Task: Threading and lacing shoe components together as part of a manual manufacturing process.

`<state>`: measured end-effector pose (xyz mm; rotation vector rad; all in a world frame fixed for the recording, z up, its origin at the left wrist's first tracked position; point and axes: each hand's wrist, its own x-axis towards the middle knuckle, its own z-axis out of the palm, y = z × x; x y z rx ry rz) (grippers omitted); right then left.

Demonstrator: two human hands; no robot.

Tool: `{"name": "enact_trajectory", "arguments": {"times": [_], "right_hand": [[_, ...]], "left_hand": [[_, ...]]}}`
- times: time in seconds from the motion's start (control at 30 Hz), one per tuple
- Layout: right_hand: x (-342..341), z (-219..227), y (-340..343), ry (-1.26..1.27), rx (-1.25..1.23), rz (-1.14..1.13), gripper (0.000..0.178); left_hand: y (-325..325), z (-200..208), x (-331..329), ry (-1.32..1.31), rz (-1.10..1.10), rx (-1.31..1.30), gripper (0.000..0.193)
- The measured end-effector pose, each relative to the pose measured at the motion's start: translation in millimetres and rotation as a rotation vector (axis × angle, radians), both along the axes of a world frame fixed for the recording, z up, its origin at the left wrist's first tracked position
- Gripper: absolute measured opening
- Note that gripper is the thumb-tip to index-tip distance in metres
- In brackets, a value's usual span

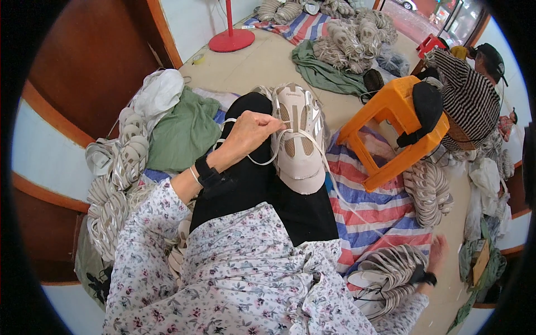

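A beige sneaker upper (301,159) with brown mesh panels rests on my black-trousered lap, toe end toward me. My left hand (249,133) is closed in a pinch on a white shoelace (304,134) at the upper's lacing. One length of the lace loops below my left wrist. Another runs from the upper's right side down across the striped sheet toward my right hand (439,255). That hand is stretched far out to the lower right, beside a bundle of nested uppers (391,268). Motion smears its fingers, so its grip is unclear.
An orange stool (385,111) with a black cap stands right on a striped sheet (371,209). Stacked uppers (427,192) lie beside it; more bundles (120,173) and green cloth (181,134) lie left. A person in a striped top (466,95) sits beyond. A red stand base (231,41) stands far.
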<state>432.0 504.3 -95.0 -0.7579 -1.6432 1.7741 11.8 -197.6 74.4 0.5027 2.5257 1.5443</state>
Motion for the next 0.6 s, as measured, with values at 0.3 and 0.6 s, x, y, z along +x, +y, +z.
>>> {"name": "enact_trajectory", "arguments": {"times": [0.3, 0.6], "right_hand": [[-329.3, 131.3, -392.9, -0.027, 0.055, 0.667, 0.017], [-381.3, 151.2, -455.2, -0.017, -0.039, 0.91, 0.011]], "left_hand": [[-16.2, -17.8, 1.5, 0.026, 0.125, 0.049, 0.022], [-11.0, -6.2, 11.6, -0.107, 0.175, 0.068, 0.02]]}}
